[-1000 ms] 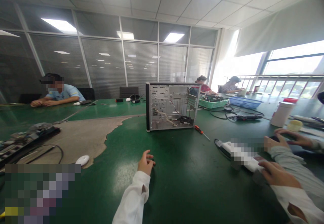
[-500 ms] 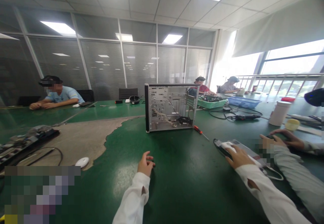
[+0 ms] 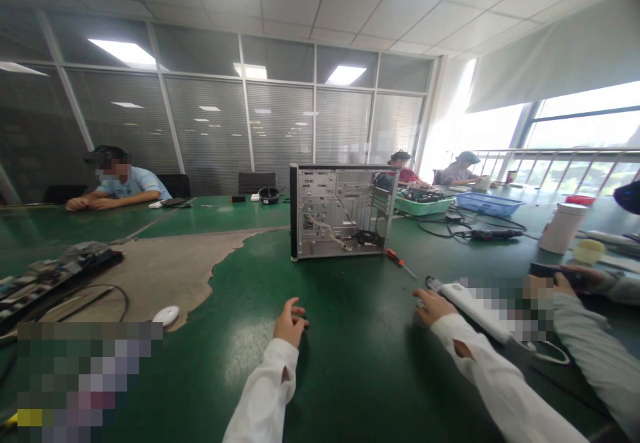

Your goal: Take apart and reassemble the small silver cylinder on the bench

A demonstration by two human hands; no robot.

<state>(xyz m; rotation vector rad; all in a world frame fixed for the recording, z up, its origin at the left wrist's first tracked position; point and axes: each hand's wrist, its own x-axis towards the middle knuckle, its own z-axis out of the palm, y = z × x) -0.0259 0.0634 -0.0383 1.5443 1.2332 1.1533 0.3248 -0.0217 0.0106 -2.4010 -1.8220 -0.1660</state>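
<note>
An open computer case (image 3: 345,213) stands upright on the green table (image 3: 350,329), its bare metal inside and some cables facing me. Nearer to me, my left hand (image 3: 291,321) hovers at or rests on the table with fingers apart and nothing in them. My right hand (image 3: 434,306) is beside the left end of a white power strip (image 3: 477,309); its fingers are bent, and whether they hold something small is unclear. An orange-handled screwdriver (image 3: 400,261) lies by the case's lower right corner.
A person's hands (image 3: 565,283) hold a dark object at the right, near a white bottle (image 3: 564,226). Behind are green (image 3: 425,206) and blue baskets (image 3: 490,204) and cables. Left are circuit parts (image 3: 60,279) and a white round object (image 3: 166,316). Other people sit farther back.
My right hand has moved left off the power strip, and its fingers have drawn together. My left hand has stayed nearly still. The view has shifted slightly.
</note>
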